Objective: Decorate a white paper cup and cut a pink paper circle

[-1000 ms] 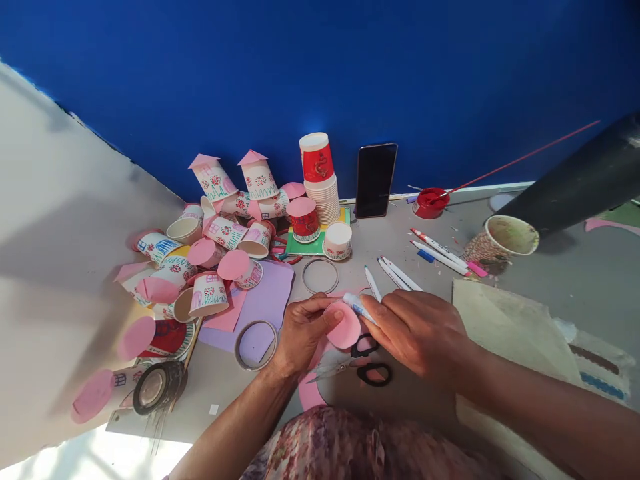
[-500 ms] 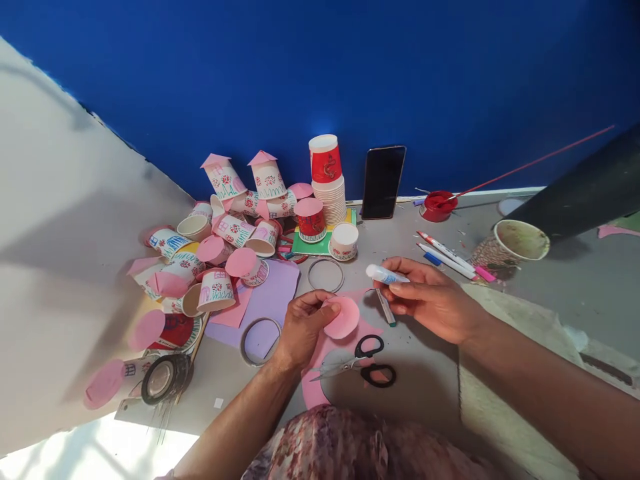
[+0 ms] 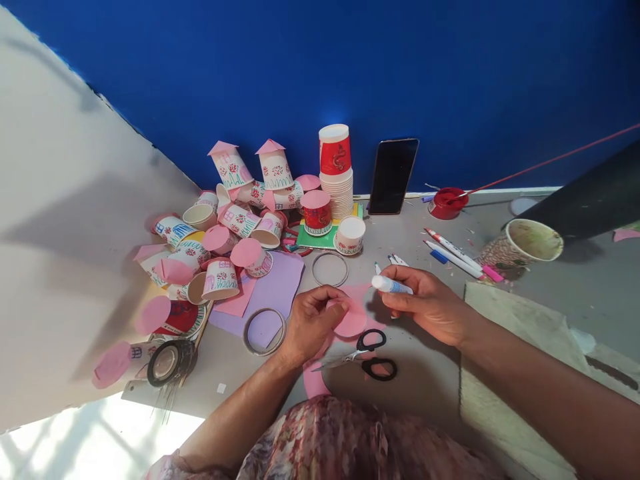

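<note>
My left hand (image 3: 315,325) pinches a pink paper disc (image 3: 353,323) between thumb and fingers, over the table's middle. Opposite it, my right hand (image 3: 425,305) has its fingers closed round a small white glue stick (image 3: 393,285), whose rounded white end points left toward the disc. The glue stick and disc are apart. Just below both hands lie scissors (image 3: 347,359) with black handles, partly over a cut sheet of pink paper (image 3: 316,384). A few pens (image 3: 397,260) show behind my right hand, their lower parts hidden.
Decorated paper cups (image 3: 220,279) with pink paper tops pile up at left. A cup stack (image 3: 336,190) and a phone (image 3: 393,177) stand by the blue wall. Tape rolls (image 3: 165,363), markers (image 3: 457,257), a red paint pot (image 3: 447,205) and a stained cup (image 3: 525,243) surround the work area.
The disc in my left hand has tilted and moved slightly right, nearer the glue stick. My head view has shifted a little. Both holds stay the same.
</note>
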A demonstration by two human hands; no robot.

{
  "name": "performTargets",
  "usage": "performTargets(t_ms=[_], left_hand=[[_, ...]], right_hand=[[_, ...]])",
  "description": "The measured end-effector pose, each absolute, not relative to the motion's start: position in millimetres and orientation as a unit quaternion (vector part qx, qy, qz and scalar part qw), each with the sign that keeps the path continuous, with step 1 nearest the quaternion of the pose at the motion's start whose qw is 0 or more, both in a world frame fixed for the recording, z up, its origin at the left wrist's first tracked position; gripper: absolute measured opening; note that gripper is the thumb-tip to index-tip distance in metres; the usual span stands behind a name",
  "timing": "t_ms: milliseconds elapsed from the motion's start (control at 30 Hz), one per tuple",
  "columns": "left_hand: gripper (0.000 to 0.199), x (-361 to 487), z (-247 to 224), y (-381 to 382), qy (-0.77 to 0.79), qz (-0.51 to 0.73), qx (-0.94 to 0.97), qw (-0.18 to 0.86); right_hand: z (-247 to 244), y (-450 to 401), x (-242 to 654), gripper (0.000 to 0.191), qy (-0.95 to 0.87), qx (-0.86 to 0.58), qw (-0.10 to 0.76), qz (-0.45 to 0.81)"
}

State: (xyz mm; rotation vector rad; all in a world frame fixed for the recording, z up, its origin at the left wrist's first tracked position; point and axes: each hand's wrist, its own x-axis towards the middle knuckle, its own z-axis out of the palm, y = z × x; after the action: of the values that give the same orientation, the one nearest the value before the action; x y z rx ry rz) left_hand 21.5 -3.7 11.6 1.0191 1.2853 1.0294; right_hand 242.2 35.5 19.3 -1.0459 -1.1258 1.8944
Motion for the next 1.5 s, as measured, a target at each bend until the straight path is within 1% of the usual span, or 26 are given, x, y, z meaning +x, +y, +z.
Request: performTargets(t_ms=[133,233,300,400,467,533,567,633,800,900,1000,1133,1200,1300,1433,1500], left_hand=[[0.019,21,8,-5,0.534,0.449,0.44,0.565],[0.021,22,8,-6,0.529,0.461,0.443,0.557],[0.026,23,10,-8,0.538,0.461,0.46,0.535],[0.03,26,14,-11,0.548,0.448,0.495,0.503],[0.029,28,17,-13,0.552,0.441,0.52,0.481],[0.027,30,19,-14,0.555,0.435,0.536,0.464],[0.027,31,19,-14,0.554,0.433,0.537,0.466],[0.026,30,19,-14,0.543,0.432,0.52,0.498],[0.035,24,14,-9,0.487,0.443,0.391,0.643],[0.034,24,11,-8,0.461,0.442,0.328,0.696],[0.034,27,11,-10,0.438,0.449,0.305,0.716],[0.042,31,12,-12,0.394,0.438,0.272,0.761],[0.046,33,13,-13,0.394,0.437,0.259,0.766],[0.045,36,14,-15,0.401,0.454,0.248,0.756],[0.048,44,11,-18,0.399,0.464,0.266,0.745],[0.041,47,8,-18,0.418,0.471,0.268,0.729]], right_hand=[[17,35,240,0.055,-0.45,-0.401,0.344,0.72],[17,34,240,0.049,-0.478,-0.405,0.35,0.696],[19,32,240,0.045,-0.506,-0.414,0.342,0.674],[23,28,238,0.039,-0.555,-0.435,0.301,0.643],[25,25,234,0.034,-0.598,-0.447,0.276,0.606],[24,22,230,0.028,-0.645,-0.455,0.275,0.549],[23,20,228,0.028,-0.662,-0.458,0.283,0.521],[21,20,225,0.031,-0.677,-0.465,0.298,0.486],[19,23,229,0.029,-0.653,-0.48,0.299,0.504],[20,23,230,0.032,-0.659,-0.485,0.308,0.485],[21,21,227,0.031,-0.677,-0.494,0.339,0.428],[22,19,225,0.029,-0.658,-0.521,0.385,0.383],[22,19,224,0.03,-0.644,-0.532,0.39,0.389],[21,19,221,0.03,-0.626,-0.538,0.395,0.404],[16,17,216,0.029,-0.594,-0.543,0.379,0.457],[14,15,214,0.027,-0.598,-0.53,0.375,0.469]])
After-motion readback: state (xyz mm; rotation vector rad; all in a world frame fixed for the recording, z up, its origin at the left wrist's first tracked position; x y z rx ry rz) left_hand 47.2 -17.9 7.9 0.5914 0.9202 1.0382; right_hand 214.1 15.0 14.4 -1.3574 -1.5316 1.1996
